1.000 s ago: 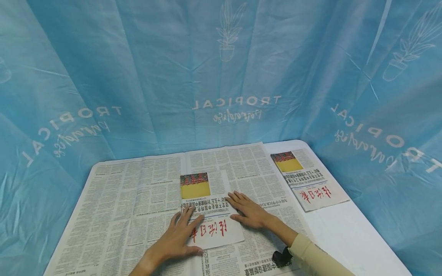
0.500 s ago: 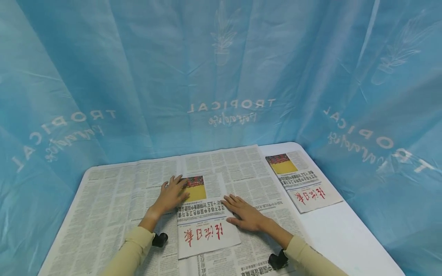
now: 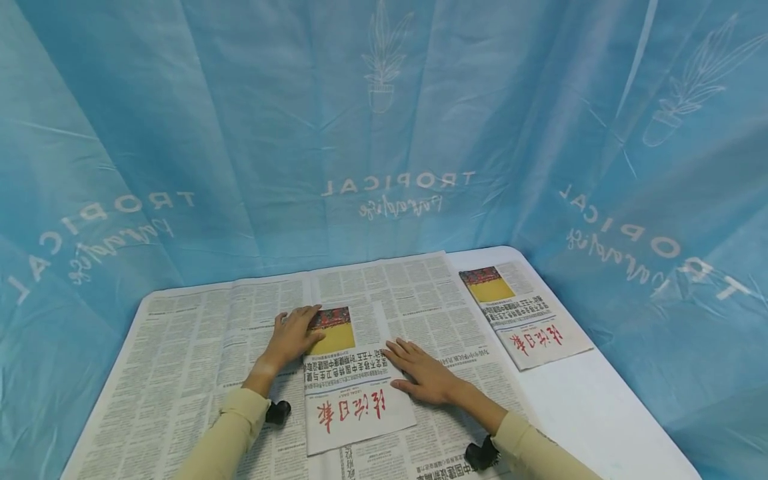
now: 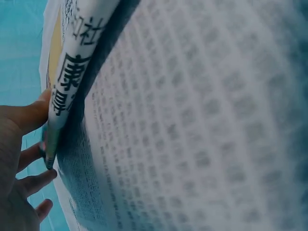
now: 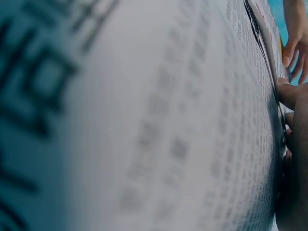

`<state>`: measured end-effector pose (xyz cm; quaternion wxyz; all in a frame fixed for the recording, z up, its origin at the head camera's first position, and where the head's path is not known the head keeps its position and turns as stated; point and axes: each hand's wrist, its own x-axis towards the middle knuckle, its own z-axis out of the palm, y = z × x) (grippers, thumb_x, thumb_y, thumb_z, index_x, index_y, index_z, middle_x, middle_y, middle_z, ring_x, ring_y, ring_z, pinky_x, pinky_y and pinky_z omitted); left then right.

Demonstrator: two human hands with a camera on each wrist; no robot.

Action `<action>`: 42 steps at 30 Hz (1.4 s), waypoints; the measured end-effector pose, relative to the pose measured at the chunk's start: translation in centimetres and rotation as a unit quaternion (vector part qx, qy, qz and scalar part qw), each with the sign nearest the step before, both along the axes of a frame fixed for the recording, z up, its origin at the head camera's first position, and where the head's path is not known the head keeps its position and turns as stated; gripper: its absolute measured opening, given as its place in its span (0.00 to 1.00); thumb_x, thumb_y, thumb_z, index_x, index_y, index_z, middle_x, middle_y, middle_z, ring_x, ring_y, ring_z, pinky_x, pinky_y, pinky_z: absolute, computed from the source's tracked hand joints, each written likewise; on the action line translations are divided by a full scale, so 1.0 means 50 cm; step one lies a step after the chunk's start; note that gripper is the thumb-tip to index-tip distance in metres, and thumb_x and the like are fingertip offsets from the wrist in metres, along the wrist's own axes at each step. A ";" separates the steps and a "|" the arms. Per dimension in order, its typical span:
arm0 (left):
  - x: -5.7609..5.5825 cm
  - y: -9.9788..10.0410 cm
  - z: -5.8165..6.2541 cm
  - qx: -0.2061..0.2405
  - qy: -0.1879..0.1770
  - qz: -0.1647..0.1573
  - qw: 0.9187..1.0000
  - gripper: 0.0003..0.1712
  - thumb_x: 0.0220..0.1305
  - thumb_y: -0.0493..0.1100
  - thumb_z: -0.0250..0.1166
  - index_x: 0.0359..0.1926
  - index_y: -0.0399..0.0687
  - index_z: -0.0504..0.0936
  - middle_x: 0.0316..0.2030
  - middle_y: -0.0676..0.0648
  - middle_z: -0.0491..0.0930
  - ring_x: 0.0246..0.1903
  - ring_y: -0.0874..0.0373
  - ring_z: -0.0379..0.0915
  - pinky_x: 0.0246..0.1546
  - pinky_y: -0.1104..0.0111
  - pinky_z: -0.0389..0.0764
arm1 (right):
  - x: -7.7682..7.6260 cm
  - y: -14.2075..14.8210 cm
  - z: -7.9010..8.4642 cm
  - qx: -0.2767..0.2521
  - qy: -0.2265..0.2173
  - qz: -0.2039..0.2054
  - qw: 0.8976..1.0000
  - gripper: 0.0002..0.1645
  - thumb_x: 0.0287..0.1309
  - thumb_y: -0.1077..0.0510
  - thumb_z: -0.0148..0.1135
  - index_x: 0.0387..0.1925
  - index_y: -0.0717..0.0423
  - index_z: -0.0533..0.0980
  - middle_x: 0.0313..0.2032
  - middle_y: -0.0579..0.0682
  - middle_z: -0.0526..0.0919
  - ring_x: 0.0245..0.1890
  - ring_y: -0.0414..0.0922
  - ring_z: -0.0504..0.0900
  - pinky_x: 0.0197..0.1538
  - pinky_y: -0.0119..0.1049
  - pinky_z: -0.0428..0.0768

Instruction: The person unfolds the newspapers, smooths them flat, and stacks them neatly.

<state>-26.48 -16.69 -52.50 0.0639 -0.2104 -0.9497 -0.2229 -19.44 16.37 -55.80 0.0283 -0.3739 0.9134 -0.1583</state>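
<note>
A folded newspaper (image 3: 354, 413) with a red title and a yellow-and-red picture lies on spread newspaper sheets (image 3: 186, 367). My left hand (image 3: 291, 340) rests at its far left corner, thumb on the picture side and fingers along the edge. In the left wrist view, the left thumb (image 4: 33, 113) touches the folded edge and the fingers are spread around the corner. My right hand (image 3: 426, 373) lies with extended fingers over the right edge of the folded newspaper. In the right wrist view, the right hand (image 5: 296, 96) is partly cut off beside that paper.
A second folded newspaper (image 3: 528, 320) with the same front page lies on the white table (image 3: 600, 407) at the right. Blue curtains (image 3: 384, 133) hang behind and on both sides. Black wrist devices (image 3: 482, 453) sit under both forearms.
My left hand has moved from the folded newspaper's near left part up to its far left corner. The right hand stays at the right edge. The head view has shifted slightly.
</note>
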 end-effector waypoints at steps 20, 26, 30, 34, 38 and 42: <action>-0.042 0.015 0.026 0.130 -0.114 0.070 0.982 0.07 0.68 0.41 0.62 0.38 0.40 0.83 0.20 0.48 0.81 0.22 0.56 0.73 0.51 0.36 0.59 | 0.001 0.000 0.000 0.009 0.011 0.020 1.000 0.39 0.72 0.43 0.46 0.76 0.53 0.50 0.76 0.54 0.50 0.76 0.56 0.47 0.74 0.54 0.50; -0.047 0.018 0.036 0.094 -0.142 0.073 0.983 0.10 0.68 0.42 0.61 0.38 0.39 0.86 0.20 0.49 0.80 0.23 0.55 0.72 0.53 0.35 0.59 | 0.000 0.001 -0.001 0.005 0.013 0.020 1.000 0.39 0.72 0.44 0.47 0.76 0.53 0.50 0.76 0.54 0.51 0.76 0.56 0.47 0.74 0.53 0.50; -0.040 0.020 0.029 0.109 -0.125 0.065 0.984 0.10 0.70 0.41 0.59 0.38 0.39 0.84 0.19 0.48 0.77 0.22 0.56 0.68 0.53 0.34 0.58 | 0.000 0.002 -0.001 0.001 0.013 0.022 1.000 0.39 0.72 0.44 0.47 0.76 0.53 0.51 0.76 0.54 0.51 0.76 0.57 0.47 0.73 0.54 0.50; -0.036 0.018 0.019 0.145 -0.129 0.061 0.979 0.10 0.72 0.40 0.56 0.42 0.38 0.81 0.22 0.47 0.76 0.24 0.54 0.69 0.55 0.34 0.56 | 0.000 0.003 0.001 -0.004 0.003 0.018 1.000 0.39 0.72 0.43 0.47 0.76 0.53 0.51 0.76 0.54 0.51 0.76 0.57 0.47 0.73 0.55 0.50; -0.035 0.016 0.015 0.178 -0.139 0.054 0.973 0.10 0.73 0.39 0.54 0.42 0.37 0.79 0.25 0.46 0.75 0.27 0.52 0.68 0.55 0.34 0.52 | 0.000 0.003 0.002 -0.007 -0.013 0.010 1.000 0.39 0.72 0.42 0.46 0.76 0.52 0.51 0.76 0.54 0.50 0.76 0.56 0.45 0.74 0.55 0.48; -0.035 0.012 0.012 0.208 -0.155 0.044 0.965 0.10 0.74 0.39 0.52 0.40 0.37 0.77 0.24 0.47 0.73 0.27 0.53 0.65 0.57 0.33 0.48 | 0.002 0.004 0.001 -0.017 -0.021 0.006 1.000 0.39 0.72 0.42 0.46 0.77 0.50 0.50 0.77 0.53 0.46 0.77 0.54 0.42 0.74 0.54 0.47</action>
